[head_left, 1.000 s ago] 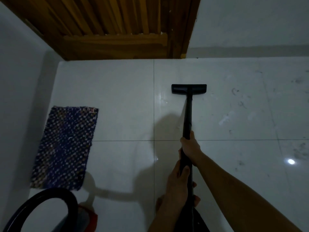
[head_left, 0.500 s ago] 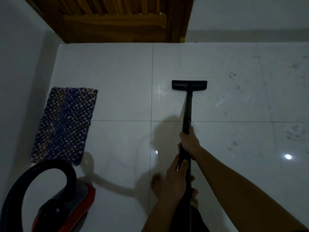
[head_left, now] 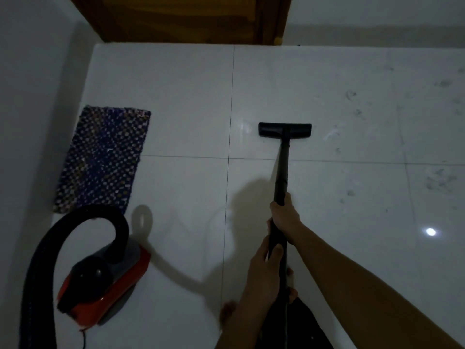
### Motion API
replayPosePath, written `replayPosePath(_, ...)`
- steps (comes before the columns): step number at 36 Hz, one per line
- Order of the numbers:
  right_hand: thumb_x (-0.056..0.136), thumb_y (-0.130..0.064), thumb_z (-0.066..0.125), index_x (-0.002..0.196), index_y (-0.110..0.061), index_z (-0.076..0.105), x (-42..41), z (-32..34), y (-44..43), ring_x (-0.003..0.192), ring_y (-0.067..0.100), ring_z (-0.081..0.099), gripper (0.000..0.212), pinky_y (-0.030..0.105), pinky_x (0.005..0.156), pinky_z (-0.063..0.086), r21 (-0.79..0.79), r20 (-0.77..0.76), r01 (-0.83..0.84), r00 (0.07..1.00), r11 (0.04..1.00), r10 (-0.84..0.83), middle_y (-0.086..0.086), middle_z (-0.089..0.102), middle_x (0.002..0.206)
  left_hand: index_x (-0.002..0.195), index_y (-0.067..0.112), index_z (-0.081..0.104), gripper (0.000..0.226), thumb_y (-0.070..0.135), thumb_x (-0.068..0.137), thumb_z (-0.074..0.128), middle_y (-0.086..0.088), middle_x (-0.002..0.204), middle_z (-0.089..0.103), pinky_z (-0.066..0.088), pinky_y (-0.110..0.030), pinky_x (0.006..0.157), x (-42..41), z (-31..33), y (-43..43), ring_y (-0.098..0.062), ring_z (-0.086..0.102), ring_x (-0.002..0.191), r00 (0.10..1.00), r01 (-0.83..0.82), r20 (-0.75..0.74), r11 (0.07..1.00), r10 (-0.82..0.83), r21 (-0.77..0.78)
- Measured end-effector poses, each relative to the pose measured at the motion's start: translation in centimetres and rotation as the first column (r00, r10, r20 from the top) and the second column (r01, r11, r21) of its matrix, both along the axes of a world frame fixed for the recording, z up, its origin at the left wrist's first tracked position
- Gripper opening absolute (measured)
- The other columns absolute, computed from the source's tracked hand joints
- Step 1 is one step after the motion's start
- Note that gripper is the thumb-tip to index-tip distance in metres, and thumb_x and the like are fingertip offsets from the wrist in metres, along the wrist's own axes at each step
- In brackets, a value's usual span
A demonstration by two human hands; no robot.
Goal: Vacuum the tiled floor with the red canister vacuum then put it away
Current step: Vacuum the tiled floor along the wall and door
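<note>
The red canister vacuum [head_left: 105, 285] sits on the white tiled floor [head_left: 181, 96] at lower left, its black hose [head_left: 75, 222] arching up and round to the left. A black wand [head_left: 281, 177] runs forward from my hands to the flat floor nozzle [head_left: 285, 130], which rests on the tiles. My right hand [head_left: 285, 217] grips the wand higher up; my left hand [head_left: 266, 270] grips it just below, nearer my body. Dusty smudges mark the tiles to the right.
A blue patterned mat [head_left: 103, 159] lies by the left wall [head_left: 30, 122]. A wooden door [head_left: 191, 18] closes the far side, with a white wall to its right. My bare feet [head_left: 227, 314] stand under my hands. The vacuum's cord [head_left: 84, 338] trails off the bottom.
The view has shifted back and down, bringing the whole canister into sight at lower left. The nozzle has drawn back towards me along the tile. Both hands keep their grip.
</note>
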State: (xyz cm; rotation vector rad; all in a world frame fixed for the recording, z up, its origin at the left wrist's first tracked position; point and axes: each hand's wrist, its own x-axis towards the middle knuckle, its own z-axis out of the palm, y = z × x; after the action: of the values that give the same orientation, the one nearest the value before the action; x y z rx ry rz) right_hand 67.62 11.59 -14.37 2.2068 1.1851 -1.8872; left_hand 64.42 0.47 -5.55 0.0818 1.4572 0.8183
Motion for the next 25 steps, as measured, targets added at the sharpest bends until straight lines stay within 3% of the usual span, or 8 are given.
replayPosePath(2,0.098,-0.017,0.039,0.150,-0.025,0.021,0.0,-0.2,-1.2,0.047,0.017,0.051,0.055,0.022,0.040,0.041,0.000,0.005,0.010,1.000,1.000,-0.010,0.007,0.051,0.075,0.133,0.026,0.049,0.034,0.022,0.101,0.037,0.002,0.049,0.056,0.042,-0.020,0.035,-0.1,-0.4,-1.2,-0.015,0.046,0.035,1.000,-0.003,0.016,1.000,0.003,0.002)
replayPosePath(10,0.100,-0.018,0.039,0.150,-0.023,0.020,-0.3,0.1,-6.0,0.049,0.015,0.051,0.054,0.016,0.033,0.037,0.016,0.012,0.021,1.000,1.000,-0.021,0.005,0.051,0.074,0.133,0.029,0.049,0.035,0.025,0.100,0.040,0.001,0.065,0.059,0.045,-0.029,0.050,-0.4,-1.6,-6.2,-0.017,0.053,0.048,0.998,0.056,-0.042,0.998,-0.056,0.000)
replayPosePath(20,0.100,-0.019,0.040,0.150,-0.023,0.020,1.0,0.3,-10.4,0.050,0.015,0.052,0.054,0.017,0.034,0.037,0.022,0.020,-0.005,1.000,1.000,0.005,0.006,0.052,0.079,0.126,0.027,0.053,0.030,0.022,0.100,0.039,0.005,0.048,0.058,0.045,-0.023,0.042,0.8,-0.8,-10.5,-0.014,0.056,0.049,1.000,0.018,-0.001,1.000,-0.018,-0.005)
replayPosePath(25,0.100,-0.018,0.041,0.151,-0.023,0.020,2.4,0.4,-11.5,0.052,0.015,0.051,0.055,0.013,0.027,0.034,0.024,0.011,0.004,1.000,1.000,-0.004,0.005,0.051,0.080,0.129,0.031,0.052,0.033,0.027,0.098,0.042,0.007,0.066,0.062,0.050,-0.039,0.062,2.1,-1.0,-11.5,-0.016,0.061,0.066,0.992,0.093,-0.087,0.996,-0.093,-0.008)
